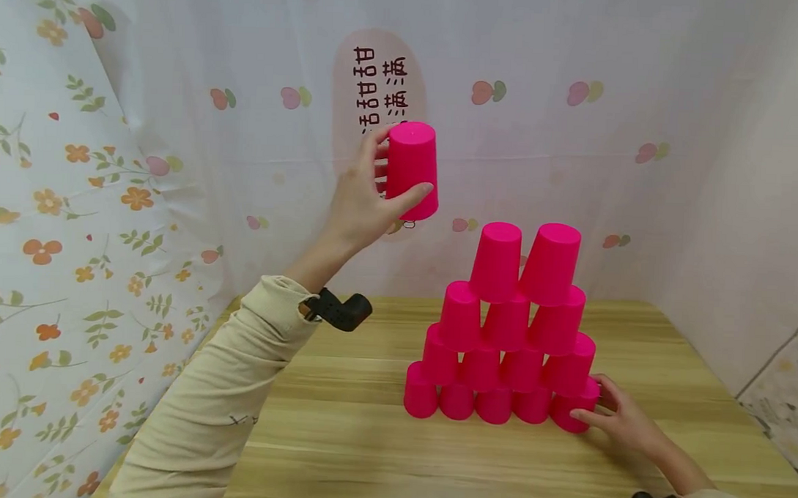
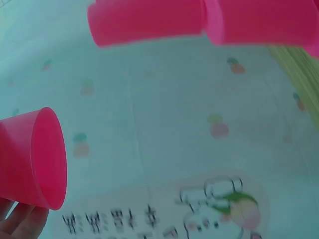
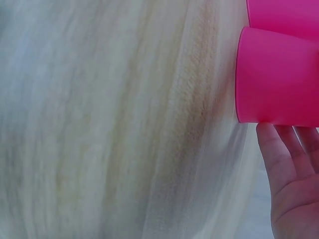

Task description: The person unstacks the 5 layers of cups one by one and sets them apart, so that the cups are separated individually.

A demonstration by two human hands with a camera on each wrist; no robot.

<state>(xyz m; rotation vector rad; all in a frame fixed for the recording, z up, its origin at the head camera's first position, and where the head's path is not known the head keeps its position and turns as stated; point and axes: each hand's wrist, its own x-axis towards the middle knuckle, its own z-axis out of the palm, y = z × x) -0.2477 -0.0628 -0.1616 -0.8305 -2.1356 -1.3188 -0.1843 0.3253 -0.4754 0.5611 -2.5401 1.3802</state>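
Left arm (image 1: 229, 397): extended, angled upward
Left hand (image 1: 366, 200): high, gripping
Right forearm (image 1: 680, 461): low, angled inward
Right hand (image 1: 627, 420): well below, gripping

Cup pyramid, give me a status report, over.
Left grip: holding cup upside down, apart from pyramid. Right grip: touching bottom-right cup. Pyramid: four tiers, two cups on top. Nothing visible in the way.
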